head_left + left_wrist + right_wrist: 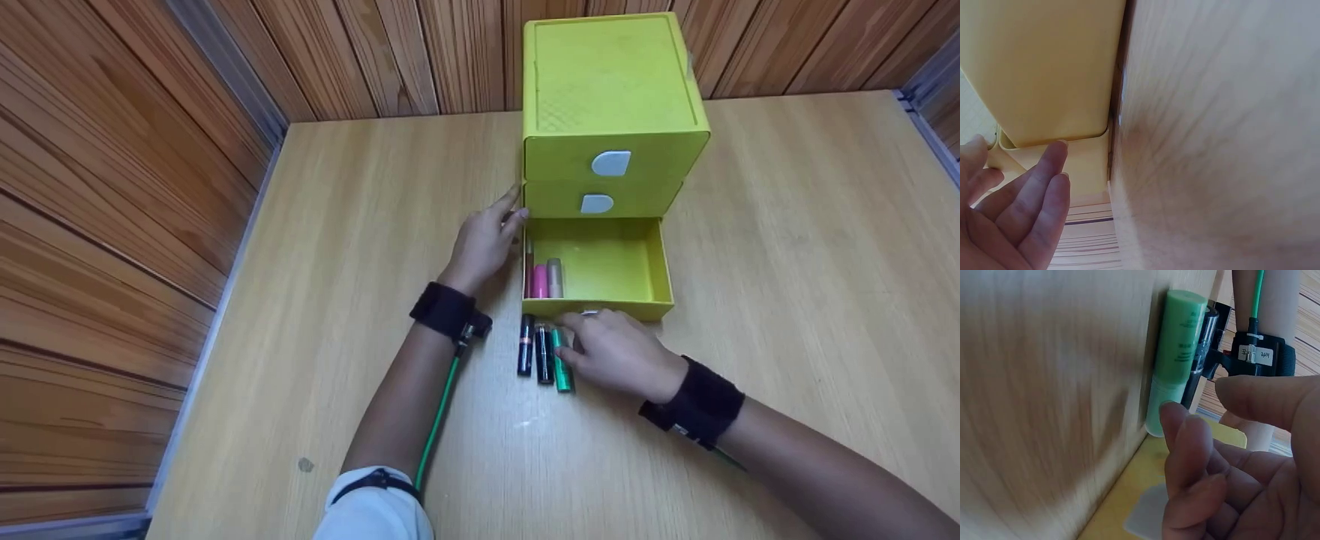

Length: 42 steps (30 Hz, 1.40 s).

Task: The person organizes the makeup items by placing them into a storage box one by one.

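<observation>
A yellow drawer unit (616, 82) stands with its lowest drawer (611, 259) pulled out. My left hand (481, 244) touches the unit's left side near the drawer's back, fingers fairly straight in the left wrist view. In the drawer's left part stand a pink tube (540, 282), a greyish tube (554, 278) and a dark slim item, partly hidden. Before the drawer front lie a green tube (562, 367) and two black tubes (544, 360). My right hand (619, 352) is beside the green tube (1180, 343), fingers loosely bent, thumb apart, holding nothing.
White handles (611, 163) mark the two upper drawers, which are closed. Wood-panelled walls (360, 60) border the table (315, 300) at the back and left. A small dark spot (305, 465) shows on the tabletop at the lower left.
</observation>
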Each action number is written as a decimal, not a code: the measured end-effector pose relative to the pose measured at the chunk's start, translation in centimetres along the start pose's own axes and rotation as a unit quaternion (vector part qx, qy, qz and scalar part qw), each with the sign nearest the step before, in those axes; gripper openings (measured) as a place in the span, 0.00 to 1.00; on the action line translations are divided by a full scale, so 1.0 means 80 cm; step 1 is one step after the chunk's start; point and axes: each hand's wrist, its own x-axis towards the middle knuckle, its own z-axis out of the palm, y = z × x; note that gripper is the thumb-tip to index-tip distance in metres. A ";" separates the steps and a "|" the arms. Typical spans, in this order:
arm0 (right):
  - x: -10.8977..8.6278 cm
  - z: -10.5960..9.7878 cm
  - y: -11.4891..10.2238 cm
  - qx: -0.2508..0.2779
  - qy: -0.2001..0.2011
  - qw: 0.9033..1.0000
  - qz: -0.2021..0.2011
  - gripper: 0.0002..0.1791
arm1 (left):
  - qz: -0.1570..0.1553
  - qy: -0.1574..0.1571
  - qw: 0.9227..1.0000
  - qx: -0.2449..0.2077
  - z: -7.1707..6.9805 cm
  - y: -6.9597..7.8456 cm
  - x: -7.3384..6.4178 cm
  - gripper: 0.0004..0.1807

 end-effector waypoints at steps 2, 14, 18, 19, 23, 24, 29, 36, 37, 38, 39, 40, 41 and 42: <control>0.001 0.002 0.001 0.001 0.000 1.000 -0.002 0.23 | -0.003 0.000 1.000 0.000 0.000 0.001 0.000 0.30; 0.008 0.011 0.007 -0.013 0.007 1.000 -0.013 0.22 | -0.001 -0.002 1.000 0.002 0.001 0.003 0.000 0.31; 0.008 0.011 0.006 -0.020 0.005 1.000 -0.008 0.22 | 0.006 -0.001 1.000 0.002 0.002 0.002 0.001 0.30; 0.008 0.011 0.006 -0.022 0.002 1.000 -0.007 0.22 | 0.007 0.000 1.000 0.000 0.002 0.001 0.001 0.30; 0.005 0.012 0.006 -0.027 -0.010 1.000 0.000 0.23 | 0.013 0.004 1.000 -0.002 0.001 0.000 0.001 0.30; 0.004 0.012 0.007 -0.026 -0.012 1.000 0.002 0.24 | 0.015 0.005 1.000 -0.002 0.001 0.000 0.001 0.30; 0.000 0.010 0.010 -0.020 -0.018 1.000 0.010 0.22 | 0.014 0.002 1.000 -0.007 0.001 0.000 0.000 0.30; -0.006 0.007 0.012 -0.008 -0.036 0.999 0.025 0.19 | 0.007 -0.002 1.000 -0.015 0.001 0.000 0.000 0.31; -0.007 0.007 0.012 -0.005 -0.041 0.999 0.026 0.18 | 0.006 -0.002 1.000 -0.015 0.001 0.000 0.000 0.31; -0.007 0.006 0.012 -0.002 -0.044 0.999 0.026 0.18 | 0.005 -0.002 1.000 -0.016 0.001 0.000 0.000 0.31; -0.008 0.006 0.012 0.002 -0.048 0.998 0.027 0.18 | 0.005 -0.001 1.000 -0.016 0.001 0.000 0.000 0.30; -0.008 0.005 0.012 0.008 -0.053 0.998 0.029 0.18 | 0.004 -0.001 1.000 -0.017 0.001 0.000 0.000 0.30; -0.009 0.005 0.012 0.012 -0.057 0.998 0.030 0.17 | 0.002 -0.001 1.000 -0.015 0.001 0.000 0.000 0.30; -0.010 0.004 0.013 0.017 -0.059 0.998 0.031 0.17 | 0.001 -0.001 1.000 -0.013 0.000 0.000 0.000 0.30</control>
